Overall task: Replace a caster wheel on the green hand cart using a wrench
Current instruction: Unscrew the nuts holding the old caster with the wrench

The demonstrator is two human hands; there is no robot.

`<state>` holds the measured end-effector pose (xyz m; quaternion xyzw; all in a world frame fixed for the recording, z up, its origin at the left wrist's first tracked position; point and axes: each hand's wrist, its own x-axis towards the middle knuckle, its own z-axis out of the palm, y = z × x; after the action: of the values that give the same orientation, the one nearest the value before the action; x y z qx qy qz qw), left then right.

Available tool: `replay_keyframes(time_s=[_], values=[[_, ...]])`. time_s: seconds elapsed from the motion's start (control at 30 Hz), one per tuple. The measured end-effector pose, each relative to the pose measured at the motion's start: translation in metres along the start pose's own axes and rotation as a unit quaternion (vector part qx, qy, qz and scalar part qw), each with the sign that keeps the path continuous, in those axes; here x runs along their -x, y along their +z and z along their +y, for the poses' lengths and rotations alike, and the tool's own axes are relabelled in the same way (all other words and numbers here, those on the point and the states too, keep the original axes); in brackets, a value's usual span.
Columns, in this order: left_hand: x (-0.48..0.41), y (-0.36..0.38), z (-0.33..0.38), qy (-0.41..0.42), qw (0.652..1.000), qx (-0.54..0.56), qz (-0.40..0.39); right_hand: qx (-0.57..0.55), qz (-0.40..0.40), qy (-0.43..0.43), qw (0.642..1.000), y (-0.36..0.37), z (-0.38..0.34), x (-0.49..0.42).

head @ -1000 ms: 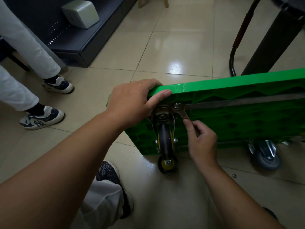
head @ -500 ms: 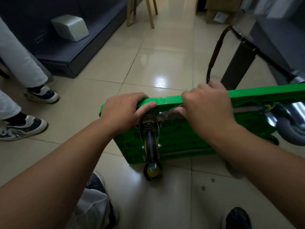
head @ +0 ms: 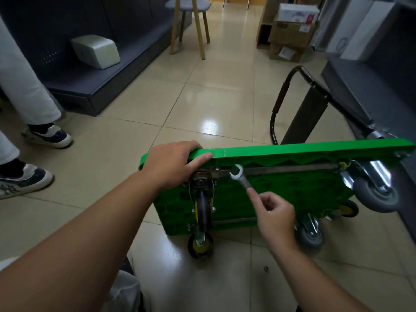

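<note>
Both forearms (head: pixel 90 233) bare; pale grey trousers (head: pixel 121 293) (just one knee showing).

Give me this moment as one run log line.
left hand: grips green cart edge | right hand: pinches wrench handle | wrench head: beside caster wheel mount

wrench (head: pixel 240 178) beside caster (head: pixel 202 212) (right), stool (head: pixel 188 5) behind cart (head: pixel 292 152)

Glossy beige tile floor (head: pixel 202 91), wooden stool (head: pixel 188 23)
</note>
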<state>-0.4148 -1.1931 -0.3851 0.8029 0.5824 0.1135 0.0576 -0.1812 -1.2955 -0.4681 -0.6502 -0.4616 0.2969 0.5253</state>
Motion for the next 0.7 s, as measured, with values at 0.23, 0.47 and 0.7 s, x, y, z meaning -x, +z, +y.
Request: replay_keyframes(time_s=[0.23, 0.47, 0.7], values=[[0.000, 0.000, 0.000, 0.004, 1.000, -0.012, 0.007, -0.108, 0.011, 0.086, 0.990, 0.057, 0.025, 0.015], [0.000, 0.004, -0.001, 0.007, 1.000, -0.021, 0.020, -0.142, 0.015, 0.079, 0.987, 0.090, 0.033, 0.007], [0.000, 0.005, -0.002, 0.008, 0.999, -0.023, 0.026, -0.147, 0.015, 0.080, 0.986, 0.101, 0.037, -0.003]])
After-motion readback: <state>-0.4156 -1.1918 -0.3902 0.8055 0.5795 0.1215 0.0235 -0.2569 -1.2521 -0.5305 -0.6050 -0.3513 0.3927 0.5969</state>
